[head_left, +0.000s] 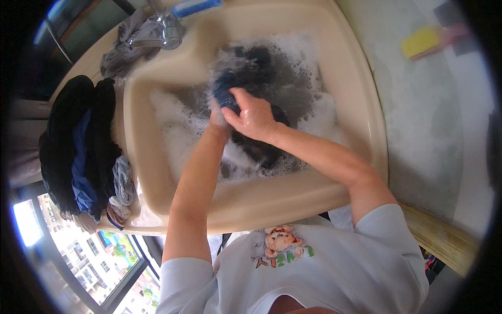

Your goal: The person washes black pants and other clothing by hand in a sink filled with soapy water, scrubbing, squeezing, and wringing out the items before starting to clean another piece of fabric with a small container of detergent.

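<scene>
A dark blue wet garment (244, 68) lies bunched in foamy, greyish water in the beige sink (261, 209). Its upper part is smeared by motion, and a darker fold (264, 152) shows below my wrist. My right hand (253, 116) grips the cloth from above, thumb and forefinger closed around a bunch of it. Close beside it, my left hand (217, 114) reaches into the same garment. Cloth and suds hide the left fingers.
Black and blue clothes (78, 146) are piled along the sink's left rim, with small grey pieces (123, 180) beside them. A chrome faucet (166, 34) stands at the back left by a grey cloth (123, 52). A blue brush (196, 6) lies behind; a yellow-headed brush (421, 43) is at right.
</scene>
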### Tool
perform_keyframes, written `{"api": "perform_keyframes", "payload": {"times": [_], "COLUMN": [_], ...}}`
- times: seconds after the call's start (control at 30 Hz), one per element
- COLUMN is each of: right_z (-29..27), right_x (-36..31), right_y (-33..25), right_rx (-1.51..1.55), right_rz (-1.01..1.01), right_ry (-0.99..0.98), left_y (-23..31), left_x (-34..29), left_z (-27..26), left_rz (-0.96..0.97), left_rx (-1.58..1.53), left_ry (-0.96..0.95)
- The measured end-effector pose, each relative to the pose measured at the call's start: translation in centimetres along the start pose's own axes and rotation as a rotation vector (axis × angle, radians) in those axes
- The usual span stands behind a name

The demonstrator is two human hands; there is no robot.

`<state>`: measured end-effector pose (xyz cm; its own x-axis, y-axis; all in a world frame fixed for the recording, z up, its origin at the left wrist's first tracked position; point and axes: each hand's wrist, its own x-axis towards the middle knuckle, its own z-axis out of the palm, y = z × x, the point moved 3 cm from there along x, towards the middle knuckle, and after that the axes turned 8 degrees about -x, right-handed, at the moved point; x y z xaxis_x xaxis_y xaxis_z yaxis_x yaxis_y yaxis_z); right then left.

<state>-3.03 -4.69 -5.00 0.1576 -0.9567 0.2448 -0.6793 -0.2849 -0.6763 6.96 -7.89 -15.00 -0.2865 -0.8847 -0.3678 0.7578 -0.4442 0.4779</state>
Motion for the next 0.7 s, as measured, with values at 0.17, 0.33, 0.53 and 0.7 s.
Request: {"api": "perform_keyframes", "payload": {"times": [0.17, 0.33, 0.53, 0.7], "right_z": [-1.1, -8.7, -4.1, -1.1], "right_x": [3.6, 3.2, -2.2, -1.6], "right_y": [7.3, 17.9, 9.5, 14.9], "right_rx": [-0.297, -0.420, -0.658, -0.671], "right_rz": [0.301, 0.514, 0.137, 0.136], "right_ry": [-0.256, -0.138, -0.432, -0.580], "left_y": [3.0, 14.5, 6.2, 4.4], "left_x": [-2.1, -5.0, -6.1, -3.5], "left_z": [3.7, 2.3, 4.4, 1.3], "left_rz": [-0.208, 0.279, 0.054, 0.029], "left_rx": [0.331, 0.850, 2.296, 2.198], "left_ry": [0.336, 0.359, 0.082, -0.149]}}
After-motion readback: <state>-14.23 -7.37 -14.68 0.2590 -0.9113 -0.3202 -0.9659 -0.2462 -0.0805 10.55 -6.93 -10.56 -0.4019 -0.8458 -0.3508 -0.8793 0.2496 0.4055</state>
